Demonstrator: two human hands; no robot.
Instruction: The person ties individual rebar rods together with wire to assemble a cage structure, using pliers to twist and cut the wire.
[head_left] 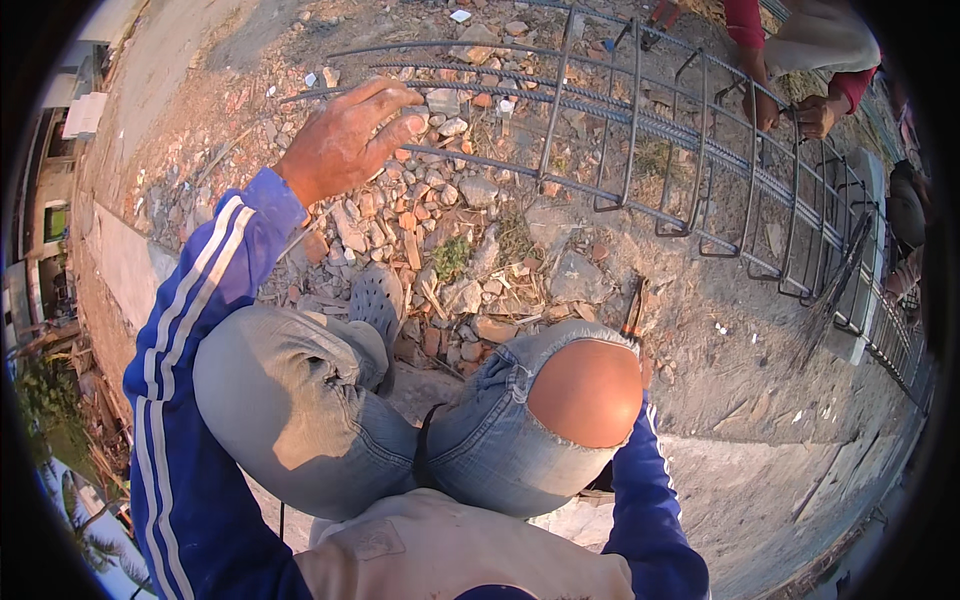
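Several long, ribbed grey bars (470,158) ringed by squarish stirrups (557,92) form the rebar cage (660,125), stretching from far left to right over rubble (480,190). The left hand (350,135) is loosely open beside its left ends; the right hand (646,371), mostly behind the knee (585,395), is near an orange-handled tool (631,318), its grip impossible to tell.

Rubble (479,190) leaves room above; stirrups (635,95) obstruct rightward.

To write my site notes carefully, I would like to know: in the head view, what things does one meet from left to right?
The person's left hand → the small green plant → the orange-handled tool → the co-worker's hands.
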